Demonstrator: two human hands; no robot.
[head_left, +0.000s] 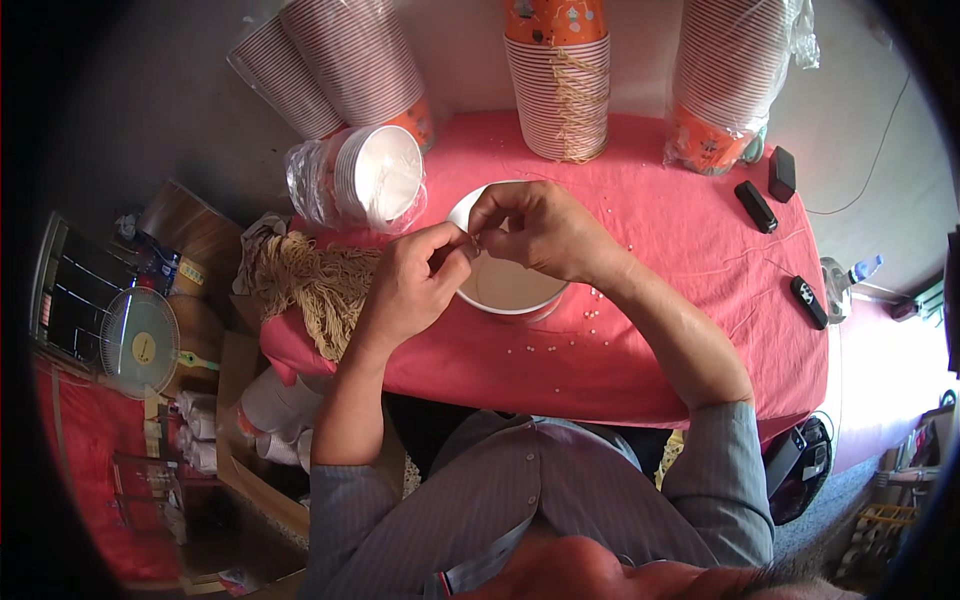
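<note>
My left hand [412, 278] and my right hand [548, 232] meet above a round white paper bucket [556, 301] on the pink-covered table. On both hands thumb and forefinger are pinched together, tip close to tip. Whatever lies between the fingertips is too small to make out. The hands cover part of the bucket's rim, and its inside looks pale beige. Small white beads [591, 315] are scattered on the cloth to the right of the bucket and in front of it. A bundle of beige cords [325, 290] lies left of my left hand.
Tall stacks of paper buckets [560, 100] stand along the back, some in clear plastic. A wrapped stack [385, 175] lies tilted at the back left. Small black devices [755, 206] sit on the right. A cardboard box [250, 450] and a fan [140, 342] are off the table's left side.
</note>
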